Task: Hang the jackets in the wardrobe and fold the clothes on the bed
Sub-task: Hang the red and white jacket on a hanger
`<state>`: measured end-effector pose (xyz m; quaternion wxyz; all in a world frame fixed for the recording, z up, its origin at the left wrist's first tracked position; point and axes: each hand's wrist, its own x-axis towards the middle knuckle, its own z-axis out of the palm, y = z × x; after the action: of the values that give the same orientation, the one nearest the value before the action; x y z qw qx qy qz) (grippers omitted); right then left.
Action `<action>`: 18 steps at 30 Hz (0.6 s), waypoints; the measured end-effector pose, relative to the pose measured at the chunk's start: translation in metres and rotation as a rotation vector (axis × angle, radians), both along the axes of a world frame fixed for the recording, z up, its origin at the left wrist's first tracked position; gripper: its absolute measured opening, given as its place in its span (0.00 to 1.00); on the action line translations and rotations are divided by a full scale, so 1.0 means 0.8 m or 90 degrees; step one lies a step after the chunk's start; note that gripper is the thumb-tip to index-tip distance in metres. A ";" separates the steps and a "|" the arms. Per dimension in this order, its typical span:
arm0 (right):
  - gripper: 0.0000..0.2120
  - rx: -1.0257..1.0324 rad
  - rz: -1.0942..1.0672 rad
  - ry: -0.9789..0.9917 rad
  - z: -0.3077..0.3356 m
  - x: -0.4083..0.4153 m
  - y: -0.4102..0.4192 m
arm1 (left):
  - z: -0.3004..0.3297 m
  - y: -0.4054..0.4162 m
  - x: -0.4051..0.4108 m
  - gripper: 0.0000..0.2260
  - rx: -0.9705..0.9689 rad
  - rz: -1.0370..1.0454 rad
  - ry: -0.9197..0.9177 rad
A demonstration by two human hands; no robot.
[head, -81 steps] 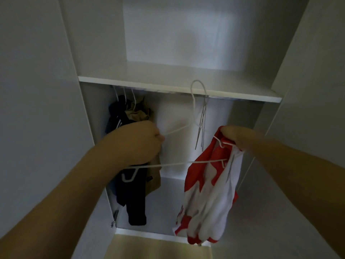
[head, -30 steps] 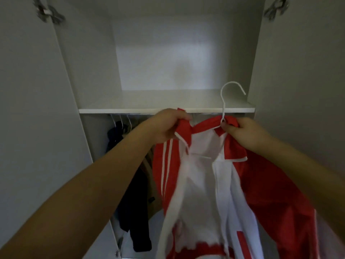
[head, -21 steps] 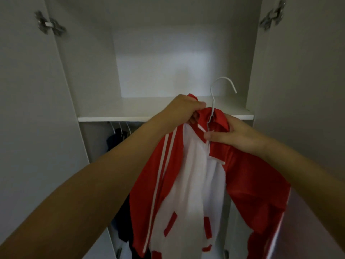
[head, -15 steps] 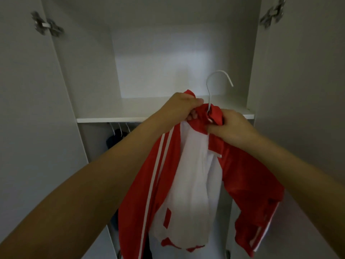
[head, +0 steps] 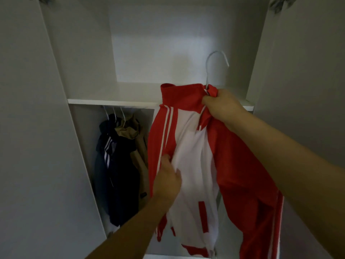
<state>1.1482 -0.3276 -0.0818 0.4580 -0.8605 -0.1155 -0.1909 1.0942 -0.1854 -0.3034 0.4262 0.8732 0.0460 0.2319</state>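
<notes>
White board makes up the wardrobe (head: 56, 128), open in front of the person, with a shelf (head: 115, 100) across it and the hanging space below. Held up near the camera, right of centre, is the red-and-white jacket (head: 233, 165); it is not yet on the rail. Far left in the hanging space, a navy jacket (head: 115, 165) and a tan jacket (head: 138, 143) already hang, touching each other.

Next in size, the right hand (head: 222, 107) has its fingers curled tight round the bunched collar at the neck of the white wire hanger (head: 216, 60), whose hook stands free above the shelf edge. The left hand (head: 167, 181) is lower, its back to the camera; its thumb presses the left front panel, though I cannot tell how its fingers lie behind the cloth.

Risk, as I judge it: the jacket looks bunched at the collar and not squarely on the hanger, so a shoulder could slide off when it goes to the rail. The hook could also catch the shelf edge on the way under.

Half a second ago both hands gripped the collar together; the left has since dropped to the front panel, and the jacket hangs spread wider.
</notes>
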 end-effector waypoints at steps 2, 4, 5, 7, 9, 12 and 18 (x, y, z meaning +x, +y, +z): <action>0.11 0.036 -0.022 -0.018 0.000 0.001 -0.013 | -0.006 0.012 -0.008 0.22 0.140 -0.050 -0.042; 0.12 0.064 -0.054 -0.033 -0.004 0.002 -0.026 | -0.012 0.021 -0.013 0.21 0.243 -0.126 -0.079; 0.12 0.070 -0.063 -0.033 -0.007 0.002 -0.033 | -0.007 0.019 -0.017 0.20 0.273 -0.144 -0.082; 0.11 0.093 -0.066 -0.022 -0.012 0.002 -0.044 | -0.009 0.014 -0.017 0.20 0.280 -0.140 -0.082; 0.10 0.133 -0.053 -0.005 -0.019 0.001 -0.052 | -0.009 0.006 -0.019 0.14 0.239 -0.105 -0.158; 0.06 0.168 -0.011 0.021 -0.028 -0.006 -0.053 | 0.007 -0.005 -0.017 0.11 0.120 -0.017 -0.175; 0.08 0.108 -0.042 -0.038 -0.023 -0.009 -0.071 | 0.014 0.000 -0.017 0.13 0.120 -0.127 -0.277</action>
<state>1.1411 -0.3841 -0.0998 0.5191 -0.8159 -0.0838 -0.2404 1.0806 -0.1856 -0.2921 0.3635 0.8387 -0.1550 0.3747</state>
